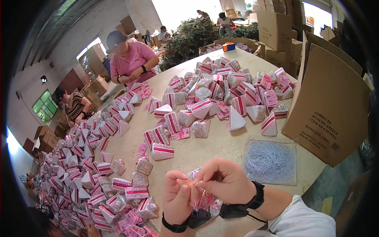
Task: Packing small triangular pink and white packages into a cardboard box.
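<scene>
1. L hand [178,199]: low centre of view, above the pale, glitter-flecked tabletop [211,152]. Its fingers are curled, thumb up close to R hand's fingertips; can't tell if they grip anything.
2. R hand [227,182]: just beside L hand, thumb & forefinger tips pinched tog. w/ no visible gap. Whatever's btwn them is too small to make out.
3. Partly hidden piece w/ pale multicolour glitter [216,206]: under & btwn both hands, nr edge of tabletop. A pink printed card [203,200] shows there too; can't tell if either hand touches them.
4. Black wrist straps [258,195] on both wrists; white cloth sleeve [304,221] on R arm.
5. Clear square shallow tray [291,183] R of R hand, holding a tangle of thin pale-blue strands [270,161].
6. Far side of tabletop: heap of cake-slice-shaped wedges [201,108], white & pink w/ glitter, pink cards mixed in. Nearest wedges lie apart from hands.
7. L side: bigger, long pile of same-type wedges [103,168], running up to a person in pink top [134,59] and a person in striped top [75,106].
8. Tall open brown cardboard carton [327,98] at R; small orange-and-blue object [228,47] at far edge.
9. Bkgd: dark-green foliage heap [189,39].
</scene>
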{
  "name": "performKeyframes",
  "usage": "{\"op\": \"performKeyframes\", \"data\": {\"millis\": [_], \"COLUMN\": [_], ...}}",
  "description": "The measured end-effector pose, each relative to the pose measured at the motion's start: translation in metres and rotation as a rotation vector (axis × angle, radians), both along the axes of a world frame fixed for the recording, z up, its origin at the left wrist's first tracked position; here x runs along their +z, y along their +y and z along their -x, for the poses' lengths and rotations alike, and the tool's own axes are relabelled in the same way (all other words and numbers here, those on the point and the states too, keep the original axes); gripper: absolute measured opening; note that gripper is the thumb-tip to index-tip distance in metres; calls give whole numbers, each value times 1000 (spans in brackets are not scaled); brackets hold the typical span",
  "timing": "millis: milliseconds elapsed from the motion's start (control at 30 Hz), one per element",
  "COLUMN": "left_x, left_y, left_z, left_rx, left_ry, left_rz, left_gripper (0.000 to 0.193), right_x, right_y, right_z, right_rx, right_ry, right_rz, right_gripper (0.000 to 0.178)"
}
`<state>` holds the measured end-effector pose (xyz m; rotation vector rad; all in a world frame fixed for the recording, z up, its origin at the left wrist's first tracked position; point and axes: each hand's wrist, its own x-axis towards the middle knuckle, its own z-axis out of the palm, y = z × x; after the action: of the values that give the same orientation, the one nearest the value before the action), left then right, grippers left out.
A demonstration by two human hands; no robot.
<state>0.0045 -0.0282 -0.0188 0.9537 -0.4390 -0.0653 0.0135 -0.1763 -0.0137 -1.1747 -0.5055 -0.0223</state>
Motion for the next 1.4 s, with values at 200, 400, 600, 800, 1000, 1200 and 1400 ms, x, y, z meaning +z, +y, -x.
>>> {"op": "performKeyframes", "data": {"millis": [200, 400, 600, 800, 1000, 1200, 1400], "left_x": [11, 4, -12, -8, 14, 27, 58], "left_y": [9, 5, 12, 27, 35, 42, 31], "left_z": [2, -14, -22, -31, -26, -26, -63], "left_rx": [-17, 161, 167, -25, -371, -359, 282], "left_ry": [11, -380, -157, -500, -301, -15, -307], "left_rz": [-378, -1080, -872, -1186, -615, 290, -495], "left_gripper": [24, 12, 9, 12, 21, 68, 69], "right_x": [14, 9, 0, 39, 41, -13, -18], "right_y": [-38, -67, -46, -77, -127, -71, -38], "right_z": [-22, -41, -37, -5, -9, -62, -56], "right_rx": [-303, -87, 356, 184, -144, -317, -180], "right_ry": [51, 277, 427, 214, 99, 171, 256], "right_rz": [-201, -437, -523, -738, -886, -455, -303], "right_gripper": [20, 20, 19, 20, 21, 20, 19]}}
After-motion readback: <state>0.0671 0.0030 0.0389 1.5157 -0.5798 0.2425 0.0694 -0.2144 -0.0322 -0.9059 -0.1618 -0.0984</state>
